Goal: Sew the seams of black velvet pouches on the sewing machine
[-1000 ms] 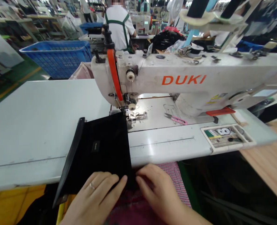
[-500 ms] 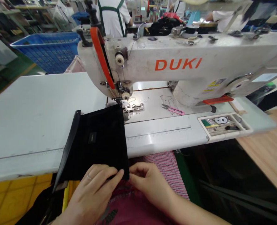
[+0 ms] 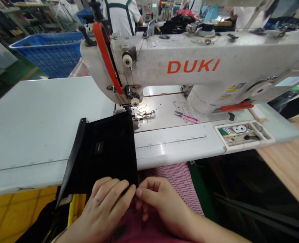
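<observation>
A black fabric piece (image 3: 111, 152) with a small label lies across the front edge of the sewing table. Its far right corner sits under the needle area of the white sewing machine (image 3: 159, 64). My left hand (image 3: 109, 202), with a ring on one finger, is closed on the fabric's near edge. Beside it, my right hand (image 3: 161, 199) pinches the near right corner, thumb against fingers. The two hands almost touch there. Along the fabric's left side runs a stiff, dark, folded band (image 3: 75, 152).
Pink-handled thread snips (image 3: 187, 117) lie on the machine bed. A tray (image 3: 244, 135) with bobbins is set into the table at right. Behind the table at left stands a blue basket (image 3: 48, 54). A person in a white shirt (image 3: 121, 17) is further back.
My right thumb and fingers have shifted slightly left onto the corner, and more of the curled fingers now shows below. The left hand has barely moved. The view has shifted a little.
</observation>
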A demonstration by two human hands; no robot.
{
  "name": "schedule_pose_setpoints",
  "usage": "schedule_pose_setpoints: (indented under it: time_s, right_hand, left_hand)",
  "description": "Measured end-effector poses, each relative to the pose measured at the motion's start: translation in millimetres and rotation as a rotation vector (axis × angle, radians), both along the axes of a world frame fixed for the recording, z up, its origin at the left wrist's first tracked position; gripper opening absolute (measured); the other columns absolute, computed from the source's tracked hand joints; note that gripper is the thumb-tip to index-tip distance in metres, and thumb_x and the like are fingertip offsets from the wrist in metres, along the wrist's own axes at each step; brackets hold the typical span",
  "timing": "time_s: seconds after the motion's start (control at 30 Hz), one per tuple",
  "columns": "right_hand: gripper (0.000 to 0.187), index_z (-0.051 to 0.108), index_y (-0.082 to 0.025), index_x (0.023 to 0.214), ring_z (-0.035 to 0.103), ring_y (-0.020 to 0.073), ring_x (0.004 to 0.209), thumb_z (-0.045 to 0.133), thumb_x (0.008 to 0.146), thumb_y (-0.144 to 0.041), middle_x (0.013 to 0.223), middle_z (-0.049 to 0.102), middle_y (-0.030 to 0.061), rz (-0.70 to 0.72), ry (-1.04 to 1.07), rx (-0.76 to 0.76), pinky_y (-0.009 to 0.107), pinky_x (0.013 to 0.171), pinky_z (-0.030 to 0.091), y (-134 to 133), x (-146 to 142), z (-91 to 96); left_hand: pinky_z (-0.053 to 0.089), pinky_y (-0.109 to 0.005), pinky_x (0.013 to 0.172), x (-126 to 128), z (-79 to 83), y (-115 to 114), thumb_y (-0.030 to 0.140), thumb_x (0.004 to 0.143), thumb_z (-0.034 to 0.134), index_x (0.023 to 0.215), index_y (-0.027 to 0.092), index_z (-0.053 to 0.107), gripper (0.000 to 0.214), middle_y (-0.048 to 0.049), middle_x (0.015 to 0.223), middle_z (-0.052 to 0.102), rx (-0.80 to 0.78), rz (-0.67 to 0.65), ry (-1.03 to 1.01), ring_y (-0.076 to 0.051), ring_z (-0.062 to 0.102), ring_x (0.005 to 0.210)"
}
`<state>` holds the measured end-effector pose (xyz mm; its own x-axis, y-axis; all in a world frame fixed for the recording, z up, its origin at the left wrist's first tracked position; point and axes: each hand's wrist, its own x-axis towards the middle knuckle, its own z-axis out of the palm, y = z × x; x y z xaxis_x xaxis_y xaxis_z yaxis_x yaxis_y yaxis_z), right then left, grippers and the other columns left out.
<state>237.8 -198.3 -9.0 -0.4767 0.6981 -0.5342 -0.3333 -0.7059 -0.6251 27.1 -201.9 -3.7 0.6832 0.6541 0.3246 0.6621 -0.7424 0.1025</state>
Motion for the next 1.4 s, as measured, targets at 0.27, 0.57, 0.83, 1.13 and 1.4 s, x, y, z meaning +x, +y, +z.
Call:
schedule_pose_setpoints:
  time_s: [0.27,0.57,0.83,1.13,1.4]
  right_hand:
    - [0.037,0.063,-0.015,0.084,0.056,0.0084,0.049,0.078,0.078,-0.048,0.063,0.062,-0.0038,-0.018,-0.104,0.127,0.021,0.05,0.046,1.6,10.1,2.6]
    - [0.039,0.059,-0.015,0.082,0.056,0.0092,0.045,0.08,0.073,-0.047,0.059,0.06,-0.0045,-0.007,-0.034,0.047,0.02,0.045,0.042,1.2,-0.1,0.8]
    - [0.012,0.056,-0.019,0.08,0.058,0.0117,0.055,0.065,0.079,-0.026,0.066,0.059,-0.0018,0.056,-0.338,0.429,0.021,0.049,0.045,-2.2,1.4,-0.5]
    - [0.026,0.071,-0.034,0.105,0.071,0.0204,0.093,0.058,0.094,-0.014,0.101,0.076,-0.0009,0.008,-0.86,1.746,0.038,0.085,0.063,25.3,15.2,-32.4]
    - [0.018,0.07,-0.018,0.111,0.072,0.0178,0.1,0.058,0.097,-0.012,0.097,0.079,0.0027,0.034,-0.906,1.906,0.033,0.095,0.059,60.7,18.4,-17.6]
  left_hand:
    - [0.05,-0.033,0.09,6.8,5.5,11.1,0.008,0.1,0.045,0.113,0.018,0.069,0.029,-0.0012,0.095,0.07,-0.076,0.041,-0.111,-0.016,0.064,0.091]
    - [0.05,-0.034,0.093,-3.5,-0.1,6.8,0.007,0.099,0.049,0.124,0.015,0.064,0.03,-0.0037,0.104,0.069,-0.017,-0.045,-0.118,-0.016,0.063,0.097]
    - [0.047,-0.038,0.099,1.7,6.1,9.0,0.005,0.099,0.043,0.12,0.015,0.066,0.032,-0.0043,0.103,0.07,-0.023,-0.055,-0.114,-0.018,0.063,0.098]
    - [0.047,-0.032,0.096,3.1,-3.6,20.9,0.011,0.103,0.038,0.109,0.019,0.069,0.032,-0.0007,0.096,0.07,0.055,-0.067,-0.119,-0.015,0.061,0.09]
    - [0.05,-0.034,0.091,1.5,-9.6,52.9,0.004,0.099,0.04,0.104,0.015,0.07,0.033,-0.002,0.088,0.068,0.162,-0.138,-0.006,-0.016,0.061,0.083]
